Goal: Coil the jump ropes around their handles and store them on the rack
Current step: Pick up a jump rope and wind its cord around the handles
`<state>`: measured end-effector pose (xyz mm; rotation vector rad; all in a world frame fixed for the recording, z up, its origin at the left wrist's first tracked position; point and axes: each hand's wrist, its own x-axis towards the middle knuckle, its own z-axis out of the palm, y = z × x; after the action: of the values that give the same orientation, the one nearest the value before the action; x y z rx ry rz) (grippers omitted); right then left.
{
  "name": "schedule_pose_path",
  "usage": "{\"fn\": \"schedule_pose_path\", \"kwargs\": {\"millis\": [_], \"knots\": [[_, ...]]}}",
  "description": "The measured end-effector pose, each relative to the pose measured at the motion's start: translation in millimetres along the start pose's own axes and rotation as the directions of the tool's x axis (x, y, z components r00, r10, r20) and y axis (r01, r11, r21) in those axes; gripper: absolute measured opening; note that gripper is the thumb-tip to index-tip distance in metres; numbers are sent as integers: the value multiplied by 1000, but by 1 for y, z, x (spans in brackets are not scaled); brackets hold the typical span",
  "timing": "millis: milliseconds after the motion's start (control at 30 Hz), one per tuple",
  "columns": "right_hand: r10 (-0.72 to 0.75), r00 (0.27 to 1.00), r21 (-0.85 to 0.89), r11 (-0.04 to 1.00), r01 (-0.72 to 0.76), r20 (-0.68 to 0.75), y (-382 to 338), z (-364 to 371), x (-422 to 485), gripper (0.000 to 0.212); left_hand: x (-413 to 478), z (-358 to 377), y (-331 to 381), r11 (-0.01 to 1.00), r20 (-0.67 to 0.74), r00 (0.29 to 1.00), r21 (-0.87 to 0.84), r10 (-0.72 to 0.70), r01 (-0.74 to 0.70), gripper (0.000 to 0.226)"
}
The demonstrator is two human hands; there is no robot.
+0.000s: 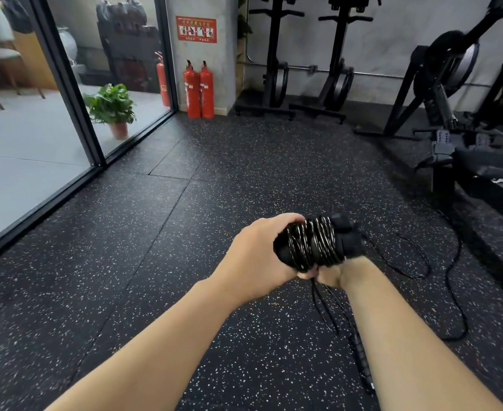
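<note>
You stand on a black rubber floor flecked with white, laid in large tiles whose seams run away from you. Your left hand wraps around the near end of the coiled jump rope, fingers curled over the top of the bundle. The rope is wound in tight black turns around its handles, which stick out to the right of the coil. Your right hand sits beneath the bundle, mostly hidden; its fingers seem to pinch the rope at the underside of the coil, though the exact grip is hard to see. Loose rope hangs down between your forearms, and another black rope snakes across the floor to your right. A dark handle lies on the floor just beside your right forearm.

To your left, a glass wall with a black frame borders the floor; a potted plant stands behind the glass. Ahead, two red fire extinguishers stand against a grey pillar under a red sign. Black exercise machines line the far wall, and a rowing machine stands at the right.
</note>
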<state>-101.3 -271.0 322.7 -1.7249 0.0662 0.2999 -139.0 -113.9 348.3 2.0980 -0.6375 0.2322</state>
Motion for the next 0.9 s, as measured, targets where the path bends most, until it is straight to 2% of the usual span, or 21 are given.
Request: {"fn": "schedule_pose_path", "kwargs": {"millis": [67, 100, 133, 267, 433, 533, 600, 733, 800, 900], "knots": [[88, 996, 78, 993, -86, -24, -2, 10, 3, 36, 4, 1, -5, 996, -91, 992, 6, -86, 87, 34], [78, 996, 129, 989, -71, -53, -3, 16, 4, 36, 6, 1, -8, 991, -135, 983, 24, -124, 128, 34], [61, 993, 115, 992, -50, -100, -5, 20, 5, 38, 7, 1, -11, 985, -166, 973, 32, -162, 169, 35], [-44, 991, 155, 986, 64, -127, -10, 31, -5, 35, 13, 0, -19, 957, -232, 934, 30, -273, 288, 35], [-178, 984, 149, 972, 180, -27, -19, 41, -16, 14, 18, -3, -27, 935, -262, 906, 30, -334, 353, 26], [-225, 974, 90, 970, 225, -2, -22, 47, -22, 18, 17, -3, -30, 936, -207, 922, 61, -327, 345, 22], [-222, 975, 109, 969, 221, -1, -23, 48, -23, 15, 18, -11, -31, 929, -92, 928, 52, -362, 368, 24], [-206, 978, 59, 977, 204, 43, -22, 43, -24, 17, 16, -34, -34, 843, 238, 823, -27, -516, 537, 28], [-190, 979, 42, 981, 188, 67, -23, 43, -23, 23, 12, -37, -39, 830, 258, 809, -45, -528, 556, 25], [-171, 981, 10, 985, 171, 90, -25, 42, -21, 50, 11, -33, -43, 835, 154, 834, -79, -530, 545, 29]]}}
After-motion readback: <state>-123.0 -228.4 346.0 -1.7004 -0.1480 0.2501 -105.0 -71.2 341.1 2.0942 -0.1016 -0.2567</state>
